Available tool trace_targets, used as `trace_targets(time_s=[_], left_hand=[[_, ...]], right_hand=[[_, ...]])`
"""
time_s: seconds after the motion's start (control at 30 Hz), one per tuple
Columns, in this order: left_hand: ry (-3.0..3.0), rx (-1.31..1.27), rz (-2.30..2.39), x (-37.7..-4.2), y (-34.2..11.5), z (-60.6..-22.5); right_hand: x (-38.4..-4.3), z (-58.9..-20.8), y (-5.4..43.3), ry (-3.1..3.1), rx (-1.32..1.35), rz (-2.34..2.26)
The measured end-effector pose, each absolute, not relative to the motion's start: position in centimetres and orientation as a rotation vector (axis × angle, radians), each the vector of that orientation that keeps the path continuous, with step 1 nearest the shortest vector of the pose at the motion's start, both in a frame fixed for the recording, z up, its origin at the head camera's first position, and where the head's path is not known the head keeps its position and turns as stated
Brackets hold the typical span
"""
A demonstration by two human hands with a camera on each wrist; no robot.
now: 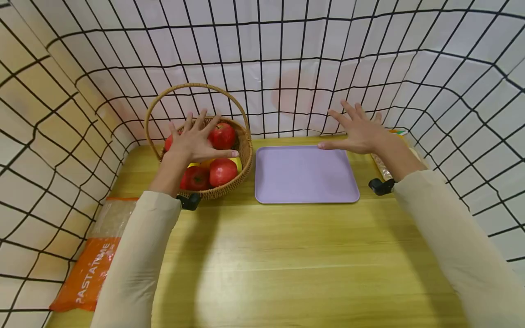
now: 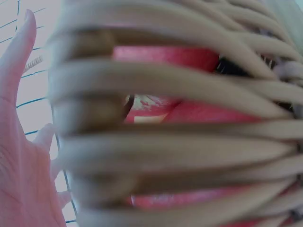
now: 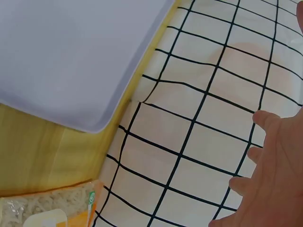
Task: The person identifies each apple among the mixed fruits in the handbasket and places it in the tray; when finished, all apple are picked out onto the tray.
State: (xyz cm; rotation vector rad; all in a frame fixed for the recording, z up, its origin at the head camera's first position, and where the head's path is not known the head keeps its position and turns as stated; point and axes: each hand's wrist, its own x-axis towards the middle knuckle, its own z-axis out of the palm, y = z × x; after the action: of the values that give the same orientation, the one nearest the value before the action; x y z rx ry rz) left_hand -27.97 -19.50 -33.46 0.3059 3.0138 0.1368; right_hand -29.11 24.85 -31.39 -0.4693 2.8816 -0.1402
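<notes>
My left hand (image 1: 193,145) is held over a wicker basket (image 1: 248,157) with its fingers spread and nothing in its grasp. Inside the basket are several red apples (image 1: 223,172) and some yellow fruit, partly covered by the hand. In the left wrist view the woven wall of the basket (image 2: 189,151) fills most of the picture, with the left hand (image 2: 23,156) at the left edge. My right hand (image 1: 358,132), also spread and holding nothing, hovers by the back right corner of a pale purple tray (image 1: 305,175). The tray lies flat beside the basket.
An orange pasta bag (image 1: 96,264) lies at the left edge of the wooden table (image 1: 287,255), partly behind the left sleeve. Another clear-and-orange food packet (image 3: 52,208) lies at the right, partly behind the right arm. White cloth with black grid lines (image 1: 287,82) walls the back and sides.
</notes>
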Motion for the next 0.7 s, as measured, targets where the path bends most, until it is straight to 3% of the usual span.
trace_targets(time_s=[0.7], left_hand=[[3.112,0.283,0.387,-24.4,-22.7,-34.7]], right_hand=[[-25.5,-34.6,28.1,2.967,-0.544,-0.440]])
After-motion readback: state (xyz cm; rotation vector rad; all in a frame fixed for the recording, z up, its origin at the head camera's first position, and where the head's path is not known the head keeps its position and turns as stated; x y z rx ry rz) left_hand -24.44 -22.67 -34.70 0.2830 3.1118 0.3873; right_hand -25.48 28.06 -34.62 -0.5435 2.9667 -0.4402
